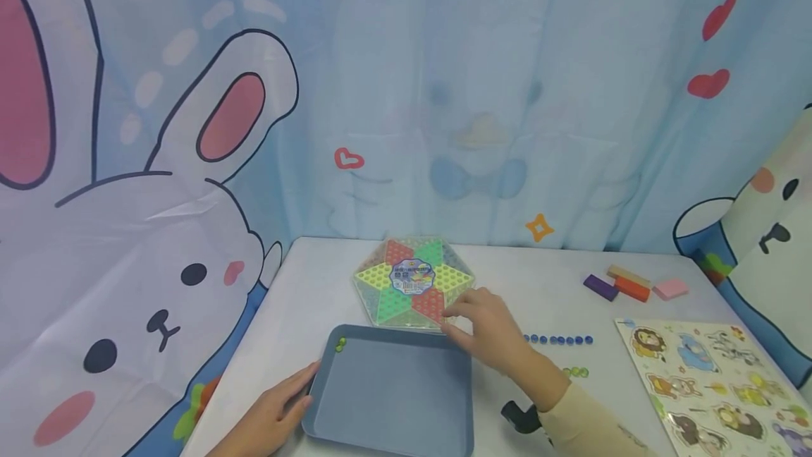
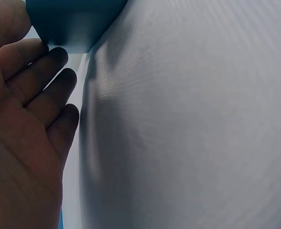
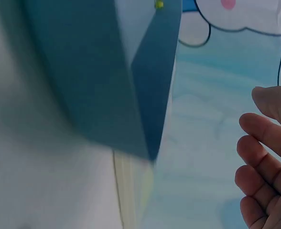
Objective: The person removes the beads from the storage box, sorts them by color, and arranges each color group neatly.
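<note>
A blue-grey rectangular tray (image 1: 393,397) lies at the table's front middle, with a few green marbles (image 1: 340,344) in its far left corner. My left hand (image 1: 269,407) rests by the tray's left side, fingers fairly straight; in the left wrist view its fingertips reach the tray wall (image 2: 78,24). Above the tray's far right corner hovers my right hand (image 1: 485,330), thumb and forefinger apart. The right wrist view shows its loosely bent fingers (image 3: 255,150) with nothing between them. Just behind the tray is a hexagonal Chinese checkers set (image 1: 393,302), partly behind my right hand.
Blue marbles (image 1: 561,340) form a row right of my right hand, with several green marbles (image 1: 579,372) nearer. Coloured blocks (image 1: 631,288) lie at the back right, and an animal picture board (image 1: 704,379) at the front right. A black object (image 1: 520,417) is beside my right sleeve.
</note>
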Motion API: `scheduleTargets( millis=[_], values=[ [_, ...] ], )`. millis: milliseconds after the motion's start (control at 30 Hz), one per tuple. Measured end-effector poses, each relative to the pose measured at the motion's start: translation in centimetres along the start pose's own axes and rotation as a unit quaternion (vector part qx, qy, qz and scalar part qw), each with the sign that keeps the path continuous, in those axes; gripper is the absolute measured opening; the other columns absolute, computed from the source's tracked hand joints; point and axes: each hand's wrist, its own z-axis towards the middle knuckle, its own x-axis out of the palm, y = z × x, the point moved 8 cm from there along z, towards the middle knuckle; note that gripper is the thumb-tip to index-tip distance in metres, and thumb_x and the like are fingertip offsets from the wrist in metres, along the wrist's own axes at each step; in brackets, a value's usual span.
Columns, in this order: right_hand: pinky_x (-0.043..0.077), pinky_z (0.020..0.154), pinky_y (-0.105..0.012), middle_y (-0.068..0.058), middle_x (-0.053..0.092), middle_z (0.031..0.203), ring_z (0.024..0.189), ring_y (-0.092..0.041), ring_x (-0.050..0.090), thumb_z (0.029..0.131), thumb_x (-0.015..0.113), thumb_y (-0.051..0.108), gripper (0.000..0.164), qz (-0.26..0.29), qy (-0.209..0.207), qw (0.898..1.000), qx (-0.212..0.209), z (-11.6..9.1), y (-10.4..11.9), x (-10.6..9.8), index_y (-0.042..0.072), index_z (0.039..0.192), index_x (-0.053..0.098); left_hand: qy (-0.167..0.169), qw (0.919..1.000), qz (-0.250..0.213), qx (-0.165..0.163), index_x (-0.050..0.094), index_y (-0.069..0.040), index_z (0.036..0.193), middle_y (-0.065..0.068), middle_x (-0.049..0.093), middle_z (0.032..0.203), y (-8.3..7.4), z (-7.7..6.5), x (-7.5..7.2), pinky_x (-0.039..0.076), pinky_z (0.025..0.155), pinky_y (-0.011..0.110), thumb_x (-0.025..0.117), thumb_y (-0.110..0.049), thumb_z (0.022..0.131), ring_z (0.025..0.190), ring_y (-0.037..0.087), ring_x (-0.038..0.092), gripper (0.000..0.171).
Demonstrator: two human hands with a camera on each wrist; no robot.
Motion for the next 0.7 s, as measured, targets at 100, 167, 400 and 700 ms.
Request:
scheduleTargets(
  millis=[100,167,400,700],
  values=[
    [0.053,0.088,-0.038,0.008,0.07,0.099,0.099,-0.012,0.06,0.087,0.086,0.036,0.022,0.006,-0.006,0.999,-0.041,0.9,2.4,1.3,0.023,0.105,0.083,0.0,1.0,0.0,0.0,0.037,-0.016,0.164,0.005,0.045,0.165,0.1,0.0,0.0,0.049,0.117,0.035,0.047,-0.044,0.111,0.15,0.034,0.046,0.06],
    [0.054,0.093,-0.04,0.008,0.07,0.1,0.101,-0.013,0.061,0.087,0.086,0.036,0.022,0.012,-0.01,0.997,-0.072,1.4,3.9,2.2,0.023,0.105,0.082,-0.002,1.0,0.002,0.004,0.037,-0.015,0.163,0.005,0.045,0.165,0.0,0.0,0.0,0.049,0.117,0.035,0.047,-0.044,0.112,0.149,0.035,0.046,0.06],
    [0.055,0.085,-0.031,0.01,0.066,0.097,0.093,-0.008,0.058,0.09,0.084,0.034,0.02,0.061,0.036,0.991,-0.113,2.7,8.0,5.9,0.021,0.106,0.082,-0.005,1.0,0.001,0.005,0.038,-0.015,0.163,0.006,0.046,0.165,0.0,0.0,0.1,0.049,0.117,0.037,0.047,-0.044,0.111,0.149,0.035,0.047,0.06],
    [0.054,0.085,-0.025,0.005,0.069,0.098,0.094,-0.01,0.058,0.09,0.084,0.03,0.022,0.086,0.064,0.981,-0.161,3.6,12.1,10.1,0.016,0.107,0.083,0.001,0.9999,-0.011,0.0,0.034,-0.023,0.165,0.001,0.043,0.166,0.4,0.0,0.3,0.049,0.118,0.036,0.045,-0.047,0.111,0.15,0.034,0.046,0.06]
  ],
)
